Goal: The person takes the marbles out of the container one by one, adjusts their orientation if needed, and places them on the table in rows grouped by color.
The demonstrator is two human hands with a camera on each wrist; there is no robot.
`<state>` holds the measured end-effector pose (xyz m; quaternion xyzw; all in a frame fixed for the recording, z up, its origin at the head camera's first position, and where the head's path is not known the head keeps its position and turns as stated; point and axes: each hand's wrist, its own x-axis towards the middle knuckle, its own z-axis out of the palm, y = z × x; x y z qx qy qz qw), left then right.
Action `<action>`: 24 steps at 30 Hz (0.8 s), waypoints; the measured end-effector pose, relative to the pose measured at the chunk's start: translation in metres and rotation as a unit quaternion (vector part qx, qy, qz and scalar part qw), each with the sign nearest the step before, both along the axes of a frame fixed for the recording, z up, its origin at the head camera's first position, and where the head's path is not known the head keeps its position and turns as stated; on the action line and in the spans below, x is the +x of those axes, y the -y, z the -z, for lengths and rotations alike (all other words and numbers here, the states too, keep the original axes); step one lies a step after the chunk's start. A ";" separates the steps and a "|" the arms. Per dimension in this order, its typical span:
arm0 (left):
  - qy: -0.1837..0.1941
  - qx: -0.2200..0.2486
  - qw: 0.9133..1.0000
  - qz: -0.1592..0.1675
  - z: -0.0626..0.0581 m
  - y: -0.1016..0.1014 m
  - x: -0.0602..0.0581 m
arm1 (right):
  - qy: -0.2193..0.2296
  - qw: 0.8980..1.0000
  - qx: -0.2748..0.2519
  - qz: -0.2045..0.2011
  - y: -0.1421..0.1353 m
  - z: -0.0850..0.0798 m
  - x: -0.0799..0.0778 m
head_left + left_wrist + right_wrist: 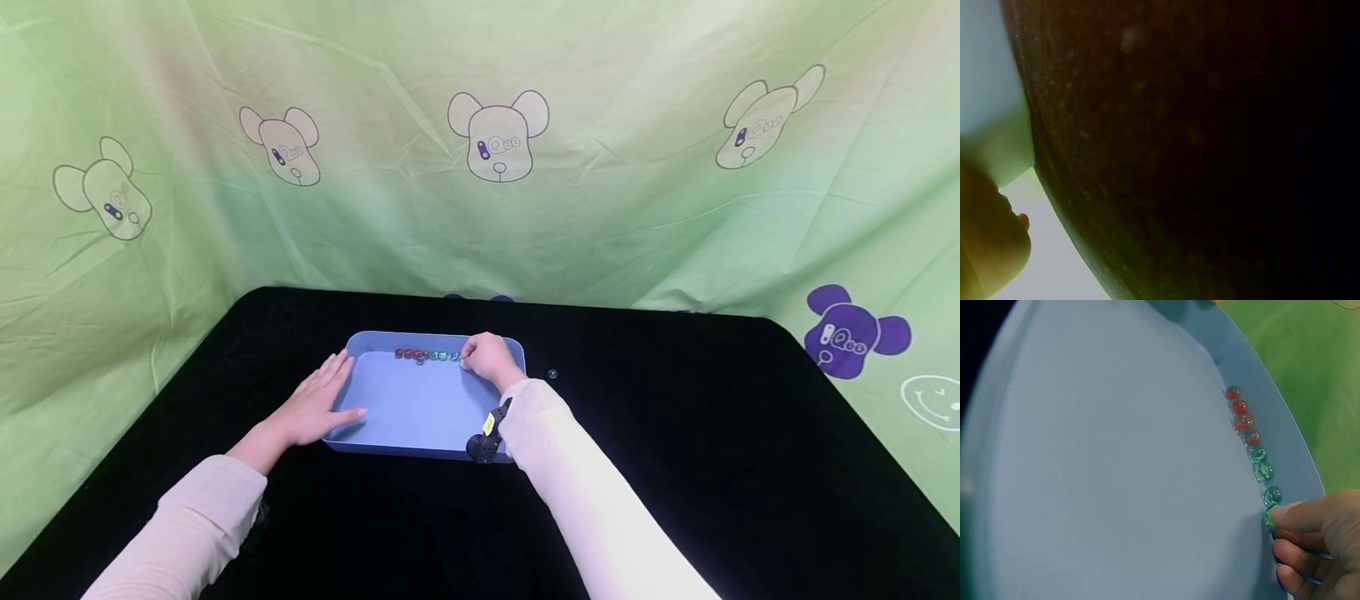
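Note:
A blue tray (405,408) lies on the black tabletop. Along its far wall runs a row of glass marbles, red marbles (1239,406) on the left and green marbles (1263,471) on the right. At the right end of the row my right hand (489,358) pinches a green marble (1269,520) between thumb and finger, low by the tray floor. My left hand (311,404) rests on the tray's left rim, fingers straight and thumb over the inside. The left wrist view is mostly dark, with part of a hand (991,244) blurred at lower left.
A lone marble (552,374) lies on the black cloth (675,450) just right of the tray. Behind the table hangs a green curtain (375,225) printed with bear heads. A dark wrist camera (487,437) sits on the right sleeve, over the tray's near right corner.

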<state>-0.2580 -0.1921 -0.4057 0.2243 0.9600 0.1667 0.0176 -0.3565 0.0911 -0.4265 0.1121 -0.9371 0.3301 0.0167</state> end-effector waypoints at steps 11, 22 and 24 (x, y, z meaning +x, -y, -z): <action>0.000 0.004 1.000 -0.002 0.001 0.000 -0.001 | -0.025 0.999 0.004 -0.023 -0.022 0.115 -0.099; 0.003 0.007 1.000 0.000 0.002 0.001 -0.002 | -0.033 0.999 0.008 -0.021 -0.016 0.092 -0.078; 0.001 0.009 1.000 0.001 0.002 0.001 -0.002 | -0.034 0.999 0.005 -0.028 -0.017 0.090 -0.076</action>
